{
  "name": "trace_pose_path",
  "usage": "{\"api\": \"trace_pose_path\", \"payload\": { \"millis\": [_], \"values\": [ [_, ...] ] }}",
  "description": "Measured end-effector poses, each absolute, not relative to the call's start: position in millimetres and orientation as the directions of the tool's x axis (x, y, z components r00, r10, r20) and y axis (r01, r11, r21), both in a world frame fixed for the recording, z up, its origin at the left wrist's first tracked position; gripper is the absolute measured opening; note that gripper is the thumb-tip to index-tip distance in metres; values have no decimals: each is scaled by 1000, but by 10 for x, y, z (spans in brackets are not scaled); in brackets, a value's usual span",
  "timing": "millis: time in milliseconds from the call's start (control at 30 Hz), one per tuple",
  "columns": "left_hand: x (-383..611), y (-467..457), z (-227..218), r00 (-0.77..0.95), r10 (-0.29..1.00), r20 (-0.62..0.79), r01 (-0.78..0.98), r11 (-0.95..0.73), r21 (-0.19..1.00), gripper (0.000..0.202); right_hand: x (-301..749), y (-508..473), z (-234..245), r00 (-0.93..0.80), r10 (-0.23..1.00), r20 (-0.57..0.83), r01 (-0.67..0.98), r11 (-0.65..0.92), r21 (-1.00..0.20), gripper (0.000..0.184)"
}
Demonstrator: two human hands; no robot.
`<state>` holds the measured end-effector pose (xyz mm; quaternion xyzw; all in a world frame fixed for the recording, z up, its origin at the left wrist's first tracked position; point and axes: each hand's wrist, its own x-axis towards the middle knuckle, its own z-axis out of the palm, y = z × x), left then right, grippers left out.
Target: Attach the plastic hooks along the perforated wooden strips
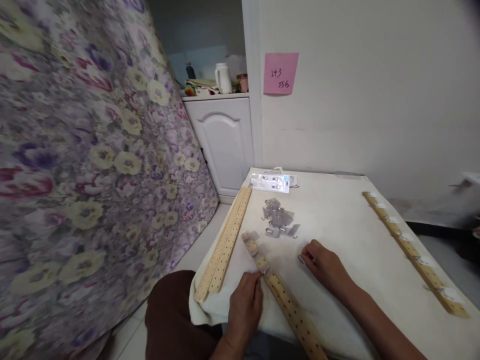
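My left hand [245, 304] is closed, with thumb and forefinger pinched at the left edge of a pale wooden strip [285, 296] full of small holes. They meet at a small metal clip [265, 270] on that strip. Farther up the same strip are small clear pieces. Off to its right, above the white cloth, my right hand [325, 264] is closed on a small metal piece [301, 259]; its exact kind is hard to make out. Beyond both hands lies a loose pile of clear plates with metal clips [277, 215].
Two more perforated strips [225, 245] lie along the table's left edge. At the right, another strip [416, 255] carries several clips. A clear package [270, 182] rests at the far edge of the cloth-covered table [330, 210]. A floral curtain [93, 165] hangs at left.
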<state>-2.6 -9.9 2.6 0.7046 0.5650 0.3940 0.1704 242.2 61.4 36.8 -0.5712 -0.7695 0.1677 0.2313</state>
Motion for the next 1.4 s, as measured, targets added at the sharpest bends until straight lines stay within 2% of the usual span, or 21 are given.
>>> {"api": "trace_pose_path", "payload": {
  "millis": [133, 267, 400, 600, 700, 900, 967, 1033, 1133, 1233, 1300, 1400],
  "values": [
    [-27, -93, 27, 63, 928, 366, 661, -314, 681, 22, 2487, 536, 252, -163, 972, 168, 768, 232, -597, 25],
    [-31, -91, 15, 63, 928, 368, 666, -314, 676, 23, 2598, 420, 83, -42, 993, 112, 736, 106, -669, 21],
    [-29, -86, 27, 65, 915, 397, 662, -337, 669, 25, 2544, 283, 49, -49, 994, 100, 769, 101, -631, 33],
    [-37, -93, 48, 39, 914, 404, 649, -330, 685, 24, 2416, 194, 114, 5, 986, 166, 775, 101, -623, 20],
    [-47, -103, 48, 25, 920, 392, 639, -317, 701, 23, 2412, 169, 94, 39, 978, 203, 767, 101, -633, 20],
    [-59, -105, 73, 5, 934, 358, 621, -283, 731, 21, 2437, 147, 40, 38, 984, 172, 720, 93, -688, 24],
    [-61, -114, 90, 5, 936, 352, 607, -282, 743, 20, 2475, 152, 34, 55, 978, 201, 660, 115, -742, 26],
    [-62, -146, 107, 8, 940, 342, 589, -281, 757, 19, 2520, 161, 36, 81, 979, 189, 532, 118, -839, 30],
    [-57, -241, 124, 16, 946, 323, 564, -275, 778, 18, 2550, 172, 62, 57, 997, 57, 235, 42, -971, 35],
    [-39, -358, 125, 46, 952, 302, 545, -278, 791, 18, 2479, 170, 108, -83, 994, -72, 11, -71, -997, 36],
    [-22, -416, 121, 74, 952, 296, 537, -288, 793, 18, 2375, 159, 140, -185, 976, -112, -44, -122, -992, 36],
    [5, -457, 119, 113, 948, 298, 534, -310, 787, 19, 2189, 130, 170, -271, 955, -124, -37, -138, -990, 32]
  ]
}}
